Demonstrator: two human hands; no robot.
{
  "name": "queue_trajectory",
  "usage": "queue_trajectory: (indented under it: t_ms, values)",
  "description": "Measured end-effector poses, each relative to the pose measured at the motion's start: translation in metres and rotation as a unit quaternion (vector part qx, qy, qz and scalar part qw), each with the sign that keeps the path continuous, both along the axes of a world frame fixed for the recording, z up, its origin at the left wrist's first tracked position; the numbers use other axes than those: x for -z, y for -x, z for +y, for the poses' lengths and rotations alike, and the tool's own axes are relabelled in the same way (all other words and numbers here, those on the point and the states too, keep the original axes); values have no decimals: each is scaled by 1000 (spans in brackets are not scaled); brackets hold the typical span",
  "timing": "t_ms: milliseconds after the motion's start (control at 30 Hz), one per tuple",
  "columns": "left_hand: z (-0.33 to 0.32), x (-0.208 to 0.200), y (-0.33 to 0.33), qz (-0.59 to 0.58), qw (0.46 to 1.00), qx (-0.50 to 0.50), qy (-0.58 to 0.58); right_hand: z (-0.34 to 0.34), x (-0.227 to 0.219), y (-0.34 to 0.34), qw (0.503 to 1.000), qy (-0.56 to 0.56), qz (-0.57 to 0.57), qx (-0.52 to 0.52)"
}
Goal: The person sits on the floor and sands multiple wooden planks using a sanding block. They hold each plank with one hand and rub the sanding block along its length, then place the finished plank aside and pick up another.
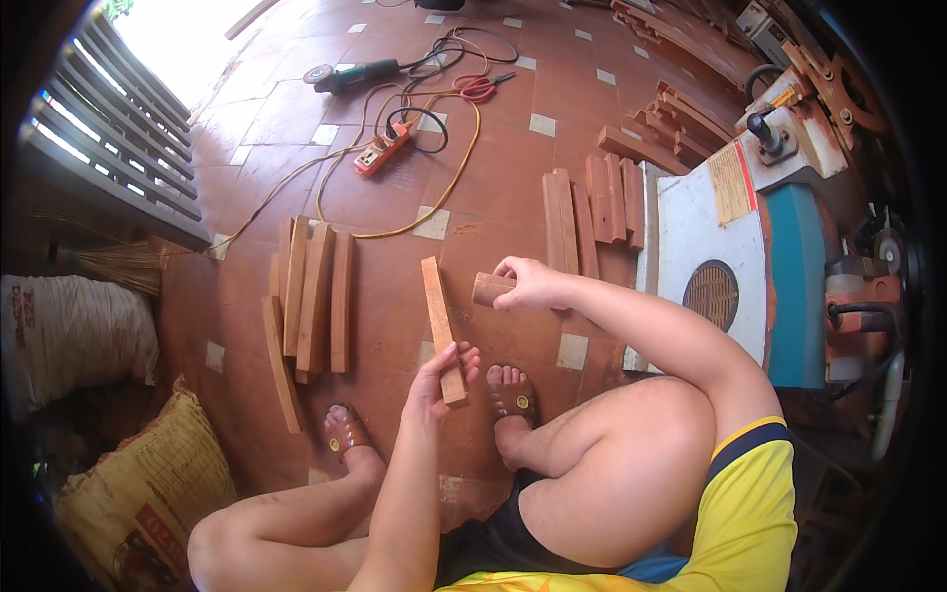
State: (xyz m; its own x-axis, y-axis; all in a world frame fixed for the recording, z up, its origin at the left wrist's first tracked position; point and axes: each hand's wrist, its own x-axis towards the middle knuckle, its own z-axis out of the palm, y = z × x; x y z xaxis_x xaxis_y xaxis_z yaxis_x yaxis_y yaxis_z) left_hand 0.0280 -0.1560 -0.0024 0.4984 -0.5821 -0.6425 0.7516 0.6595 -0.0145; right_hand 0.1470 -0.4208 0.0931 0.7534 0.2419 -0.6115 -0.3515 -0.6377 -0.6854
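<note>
My left hand [441, 380] grips the lower end of a light brown wooden strip [437, 306], which points away from me, tilted slightly left. Right of the strip's far half, my right hand [528, 284] is closed round a short brown block [490, 289]; the block stands apart from the strip. Whether the block is plain wood or wrapped in something, I cannot tell. Left of my hands, several wooden strips [315, 296] lie side by side on the tiled floor. Another group of wooden strips [559, 222] lies beyond my right hand.
An angle grinder [360, 77] rests at the far left, near red-handled scissors or pliers [480, 88]. A yellow cord runs across the floor by an orange power strip [383, 149]. A grey-and-teal machine [695, 247] stands at right. Sacks [148, 483] and a slatted grey panel [123, 123] are at left.
</note>
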Motion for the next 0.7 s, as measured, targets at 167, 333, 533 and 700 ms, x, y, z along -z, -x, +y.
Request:
queue_trajectory:
  t_ms: [167,333,533,700]
  values:
    - [-26,-55,24,-70,971,86,-211,2,-5,0,999,13,4,-42]
    - [-34,-69,36,-56,966,163,-194,0,4,25,983,-1,-84,-165]
    - [-40,-73,42,-1,980,156,-126,16,-3,72,935,-53,-183,-298]
    - [-42,-72,41,-5,979,168,-120,-9,33,41,940,-13,-168,-298]
